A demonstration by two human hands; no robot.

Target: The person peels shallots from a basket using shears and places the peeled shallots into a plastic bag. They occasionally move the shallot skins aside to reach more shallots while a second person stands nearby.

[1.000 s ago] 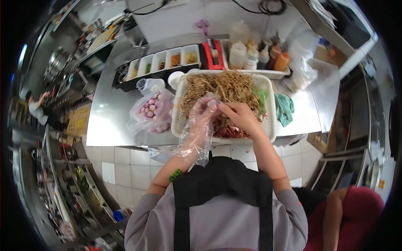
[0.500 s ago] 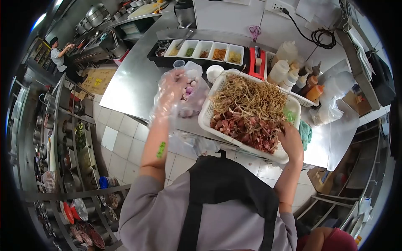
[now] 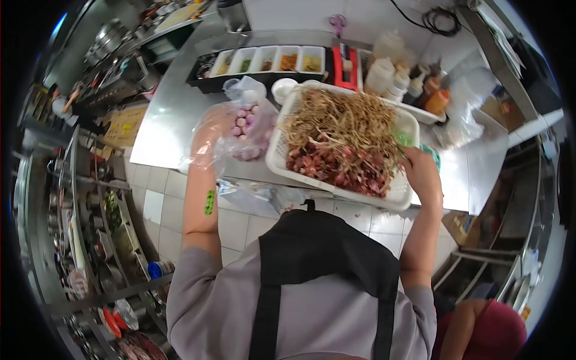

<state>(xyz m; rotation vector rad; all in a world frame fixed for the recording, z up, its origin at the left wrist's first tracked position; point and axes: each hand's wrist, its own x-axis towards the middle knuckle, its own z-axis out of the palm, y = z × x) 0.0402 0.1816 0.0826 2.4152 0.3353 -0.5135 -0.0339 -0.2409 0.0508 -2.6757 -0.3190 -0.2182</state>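
A clear plastic covering wraps my left hand (image 3: 215, 123), which is beside a clear plastic bag of peeled purple-white shallots (image 3: 245, 120); its fingers are blurred behind the plastic. At the right end of a white perforated basket (image 3: 277, 157), my right hand (image 3: 421, 171) has its fingers closed near the basket's rim, and what they hold is too small to name. Inside the basket lie red shallots (image 3: 342, 165) in front and their dry, straw-coloured stalks (image 3: 345, 117) behind. A light green item (image 3: 404, 138) shows at the basket's right end.
Behind stand a black tray of white containers (image 3: 288, 62), small white bowls (image 3: 283, 90), a red dispenser (image 3: 345, 67) and squeeze bottles (image 3: 380, 76). A green cloth (image 3: 432, 157) lies right of the basket. A person (image 3: 63, 108) stands far left; another in red (image 3: 489, 330) is at lower right.
The head view has shifted. My left hand has moved down and left from above the shallots to the bag's left side. My right hand stays at the basket's right end.
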